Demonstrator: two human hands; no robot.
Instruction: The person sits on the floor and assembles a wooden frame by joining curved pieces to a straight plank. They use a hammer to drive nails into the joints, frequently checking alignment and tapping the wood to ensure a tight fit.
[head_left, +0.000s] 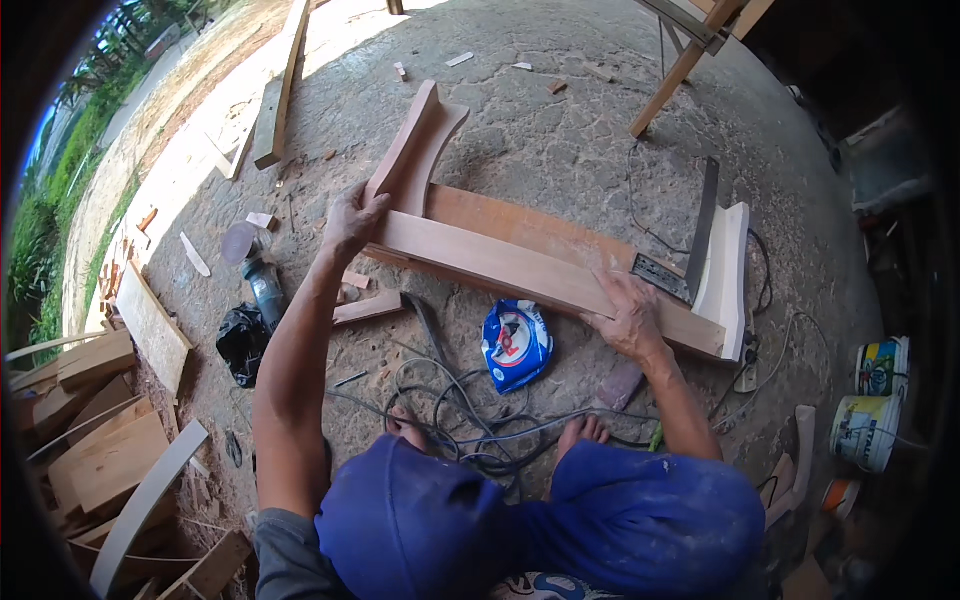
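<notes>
Both hands press flat, fingers spread, gripping nothing: left hand (352, 222) on the plank (520, 272) end, right hand (628, 318) beside the steel square (690, 250).

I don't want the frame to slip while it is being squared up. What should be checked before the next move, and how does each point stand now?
1. Left hand on the joint where the long board meets the curved end piece: ok, palm flat on it.
2. Right hand pressing the board near the far end: ok.
3. Metal square seated in the corner by the pale end piece: cannot tell, its contact is unclear.
4. Frame lying flat on the concrete floor: cannot tell.
5. Cables away from the feet: not ok, they are tangled beside the toes.
6. Blue bag away from the board: ok, apart.
</notes>
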